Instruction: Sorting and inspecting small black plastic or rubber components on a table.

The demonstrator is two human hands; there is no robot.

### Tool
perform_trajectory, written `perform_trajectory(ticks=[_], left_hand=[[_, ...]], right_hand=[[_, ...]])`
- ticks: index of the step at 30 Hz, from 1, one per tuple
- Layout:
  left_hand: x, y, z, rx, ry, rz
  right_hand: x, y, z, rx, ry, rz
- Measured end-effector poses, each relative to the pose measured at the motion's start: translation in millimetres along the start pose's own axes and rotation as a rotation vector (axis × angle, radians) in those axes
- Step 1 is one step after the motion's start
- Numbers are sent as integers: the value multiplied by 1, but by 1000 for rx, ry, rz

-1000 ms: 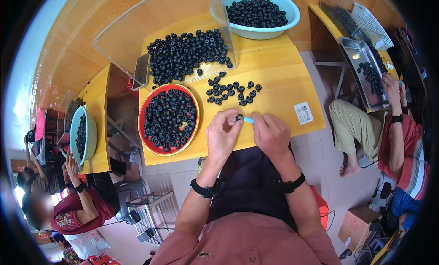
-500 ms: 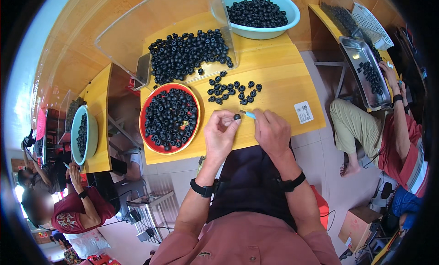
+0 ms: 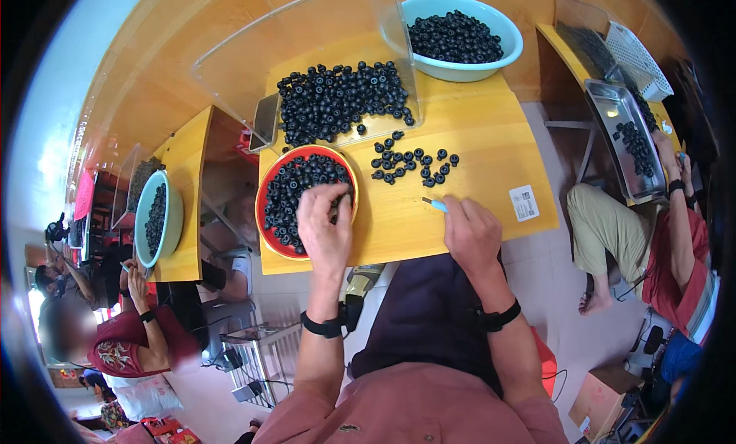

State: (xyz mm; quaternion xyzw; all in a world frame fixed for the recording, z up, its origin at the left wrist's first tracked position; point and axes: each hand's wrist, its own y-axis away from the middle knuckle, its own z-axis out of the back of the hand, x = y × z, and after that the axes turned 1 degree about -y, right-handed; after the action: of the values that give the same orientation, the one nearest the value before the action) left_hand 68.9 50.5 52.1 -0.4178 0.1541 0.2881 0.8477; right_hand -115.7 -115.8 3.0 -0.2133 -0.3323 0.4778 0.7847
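My left hand [image 3: 325, 225] is over the red bowl [image 3: 264, 228], back of the hand up, thumb and fingers bent and apart. The bowl has a yellow rim and is heaped with small round black pieces [image 3: 295, 187], some showing a ring-shaped hollow. Whatever lies right under the fingers is hidden. To the right, my right hand [image 3: 471, 233] grips a small knife [image 3: 437, 205] by its light blue handle; its short blade points left above the yellow table. Several loose black pieces [image 3: 410, 165] lie on the tabletop just beyond the knife.
A clear plastic guard [image 3: 230, 80] surrounds a heap of black pieces [image 3: 337, 99] behind the bowl, with a dark flat phone-like object [image 3: 265, 120] beside it. A light blue basin [image 3: 460, 72] stands at the back. Co-workers sit at tables [image 3: 180, 252] left and right.
My left hand has moved left from the knife to the red bowl; the black piece it pinched is no longer visible there. My right hand still holds the knife. The view has shifted slightly.
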Motion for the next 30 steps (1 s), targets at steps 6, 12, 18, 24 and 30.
perform_trajectory(ticks=[6, 12, 18, 24, 30], left_hand=[[2, -28, -13, 223, -279, -299], [1, -31, -41, 495, -418, -309], [-20, -24, -29, 399, -86, -168], [-36, 11, -43, 291, 381, 197], [-33, 38, -69, 265, 594, 476]], right_hand=[[1, -1, 0, -11, 19, 5], [2, 0, 1, -18, 1, -7], [0, 2, 1, -25, -2, -10], [0, 1, -1, -23, 2, -12], [1, 1, -2, -13, -3, -2]])
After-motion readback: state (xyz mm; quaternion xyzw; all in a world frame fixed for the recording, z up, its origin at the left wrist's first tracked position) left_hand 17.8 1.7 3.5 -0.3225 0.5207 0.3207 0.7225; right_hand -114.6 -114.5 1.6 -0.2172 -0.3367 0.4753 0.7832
